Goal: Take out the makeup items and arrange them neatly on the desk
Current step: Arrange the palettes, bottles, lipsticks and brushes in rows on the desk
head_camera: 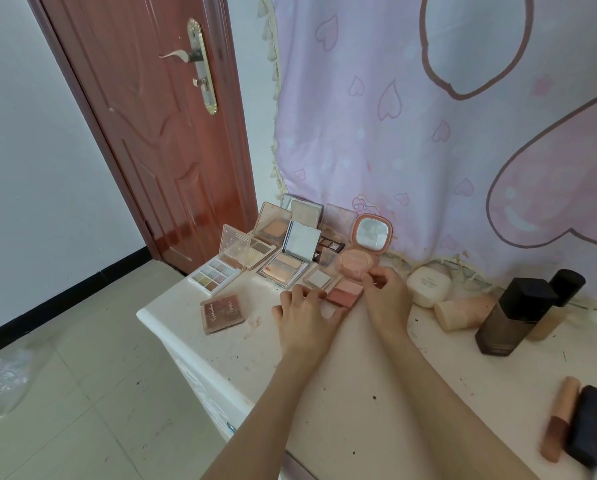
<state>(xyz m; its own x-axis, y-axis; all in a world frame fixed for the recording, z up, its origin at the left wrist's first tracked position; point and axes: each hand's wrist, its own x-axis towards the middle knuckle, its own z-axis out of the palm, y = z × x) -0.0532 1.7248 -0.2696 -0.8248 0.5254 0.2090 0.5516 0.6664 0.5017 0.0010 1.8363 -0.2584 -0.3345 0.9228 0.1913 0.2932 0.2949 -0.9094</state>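
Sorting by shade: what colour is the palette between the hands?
Pink and rosy-red pans in the blush palette; head view.

Open pink blush palette [346,292] flat on the white desk [359,368], amid opened compacts [283,244] by the wall.

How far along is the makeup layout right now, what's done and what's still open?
Done: a cluster of opened palettes stands by the desk's back corner, bottles to the right. In hand: the left hand and right hand grip the pink blush palette. Left: the closed brown palette lies apart, tubes at the near right edge look unsorted.
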